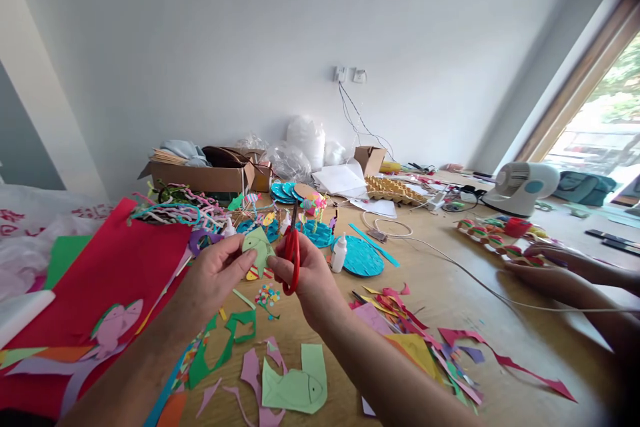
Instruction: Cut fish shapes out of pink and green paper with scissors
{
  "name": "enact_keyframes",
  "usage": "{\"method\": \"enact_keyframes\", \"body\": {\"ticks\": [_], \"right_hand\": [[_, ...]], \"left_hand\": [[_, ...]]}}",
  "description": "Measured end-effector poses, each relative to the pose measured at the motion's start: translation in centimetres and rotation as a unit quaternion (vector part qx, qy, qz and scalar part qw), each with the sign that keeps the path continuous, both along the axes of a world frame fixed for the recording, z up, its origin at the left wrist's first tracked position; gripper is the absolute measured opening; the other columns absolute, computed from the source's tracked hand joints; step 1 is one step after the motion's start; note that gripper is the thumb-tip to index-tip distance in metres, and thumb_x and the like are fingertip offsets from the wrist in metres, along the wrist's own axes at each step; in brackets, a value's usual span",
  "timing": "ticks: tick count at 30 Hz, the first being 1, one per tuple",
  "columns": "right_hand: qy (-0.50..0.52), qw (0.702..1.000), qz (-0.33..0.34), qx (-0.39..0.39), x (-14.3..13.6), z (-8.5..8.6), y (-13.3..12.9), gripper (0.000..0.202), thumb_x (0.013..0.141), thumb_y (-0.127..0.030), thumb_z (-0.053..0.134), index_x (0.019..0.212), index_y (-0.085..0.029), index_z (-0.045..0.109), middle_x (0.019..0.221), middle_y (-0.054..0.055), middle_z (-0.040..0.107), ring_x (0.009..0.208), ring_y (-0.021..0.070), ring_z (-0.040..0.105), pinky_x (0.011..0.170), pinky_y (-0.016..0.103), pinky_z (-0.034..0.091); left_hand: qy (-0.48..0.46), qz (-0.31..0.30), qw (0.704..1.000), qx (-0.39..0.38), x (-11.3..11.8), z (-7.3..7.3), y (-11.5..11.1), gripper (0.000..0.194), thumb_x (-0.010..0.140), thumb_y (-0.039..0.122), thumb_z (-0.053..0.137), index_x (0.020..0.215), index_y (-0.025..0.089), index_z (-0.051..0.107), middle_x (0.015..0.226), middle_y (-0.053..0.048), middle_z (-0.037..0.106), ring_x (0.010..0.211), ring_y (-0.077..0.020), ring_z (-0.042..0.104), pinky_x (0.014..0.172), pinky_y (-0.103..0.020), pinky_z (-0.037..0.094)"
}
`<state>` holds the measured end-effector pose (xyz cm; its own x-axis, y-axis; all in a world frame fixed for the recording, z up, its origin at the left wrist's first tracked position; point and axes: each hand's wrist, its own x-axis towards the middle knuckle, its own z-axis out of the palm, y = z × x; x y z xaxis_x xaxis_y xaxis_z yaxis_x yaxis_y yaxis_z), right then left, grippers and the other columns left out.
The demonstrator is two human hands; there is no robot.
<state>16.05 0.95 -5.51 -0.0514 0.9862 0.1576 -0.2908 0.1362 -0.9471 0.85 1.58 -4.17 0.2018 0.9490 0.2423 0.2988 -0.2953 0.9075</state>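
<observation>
A light green paper piece [257,248] with a fish drawn on it is pinched in my left hand [224,267]. My right hand [313,280] grips red-handled scissors [293,260], blades pointing up and away, and its fingertips are at the paper's right edge. On the table below lies another light green paper [296,387] with a drawn fish, among pink paper scraps [251,368] and a green cut-out scrap [213,360]. Small coloured dots [267,295] lie just beyond. Pink paper fish [116,323] rest on red sheets [125,267] at the left.
A white glue bottle [339,253] stands beside a blue disc [361,257]. Colourful scraps [415,340] spread at right; a white cable [470,277] crosses the table. Another person's hands [555,267] are near an egg-carton strip [487,239]. Behind are a cardboard box [200,177] and a fan [520,187].
</observation>
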Motion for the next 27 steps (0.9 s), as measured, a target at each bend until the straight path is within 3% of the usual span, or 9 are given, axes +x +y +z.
{"method": "enact_keyframes", "body": {"ticks": [7, 12, 18, 24, 27], "right_hand": [[-0.013, 1.0, 0.019, -0.009, 0.3, -0.2, -0.2, 0.036, 0.056, -0.032, 0.082, 0.072, -0.02, 0.051, 0.062, -0.007, 0.051, 0.053, 0.0093, 0.046, 0.051, 0.022, 0.036], [0.01, 1.0, 0.01, -0.016, 0.0, -0.9, -0.5, 0.038, 0.056, -0.032, 0.083, 0.072, -0.02, 0.051, 0.06, -0.008, 0.05, 0.052, 0.0087, 0.045, 0.049, 0.021, 0.036], [-0.001, 0.999, 0.027, -0.021, 0.0, -0.8, -0.7, 0.037, 0.055, -0.03, 0.083, 0.071, -0.02, 0.052, 0.059, -0.008, 0.051, 0.052, 0.0091, 0.045, 0.048, 0.021, 0.036], [0.0, 1.0, 0.01, -0.015, 0.1, -0.7, -0.9, 0.037, 0.055, -0.033, 0.082, 0.072, -0.021, 0.052, 0.06, -0.007, 0.052, 0.052, 0.0101, 0.046, 0.049, 0.022, 0.038], [-0.011, 1.0, 0.014, -0.012, 0.2, -0.7, -1.0, 0.037, 0.057, -0.034, 0.081, 0.073, -0.021, 0.05, 0.061, -0.006, 0.053, 0.052, 0.0102, 0.046, 0.048, 0.022, 0.038]], "left_hand": [[-0.004, -0.015, 1.0, 0.007, 0.0, -0.1, 0.2, 0.028, 0.083, 0.044, 0.052, 0.067, 0.021, 0.054, 0.063, 0.004, 0.05, 0.061, -0.0151, 0.046, 0.056, -0.024, 0.038], [0.003, -0.067, 0.998, 0.001, 0.7, -0.1, 0.2, 0.019, 0.078, 0.041, 0.057, 0.074, 0.023, 0.058, 0.069, 0.002, 0.057, 0.072, -0.0198, 0.054, 0.066, -0.027, 0.044], [0.033, -0.01, 0.999, 0.004, 0.5, 0.4, -0.1, 0.018, 0.072, 0.039, 0.058, 0.066, 0.022, 0.055, 0.063, 0.003, 0.054, 0.065, -0.0196, 0.053, 0.063, -0.028, 0.044], [-0.018, -0.049, 0.999, 0.0, 1.0, 0.8, -0.6, 0.017, 0.074, 0.04, 0.059, 0.073, 0.023, 0.062, 0.074, 0.0, 0.065, 0.078, -0.023, 0.06, 0.075, -0.031, 0.049], [-0.016, -0.036, 0.999, -0.001, 0.7, 0.5, -0.4, 0.016, 0.073, 0.038, 0.06, 0.067, 0.023, 0.06, 0.066, 0.002, 0.06, 0.068, -0.0204, 0.057, 0.068, -0.03, 0.048]]}}
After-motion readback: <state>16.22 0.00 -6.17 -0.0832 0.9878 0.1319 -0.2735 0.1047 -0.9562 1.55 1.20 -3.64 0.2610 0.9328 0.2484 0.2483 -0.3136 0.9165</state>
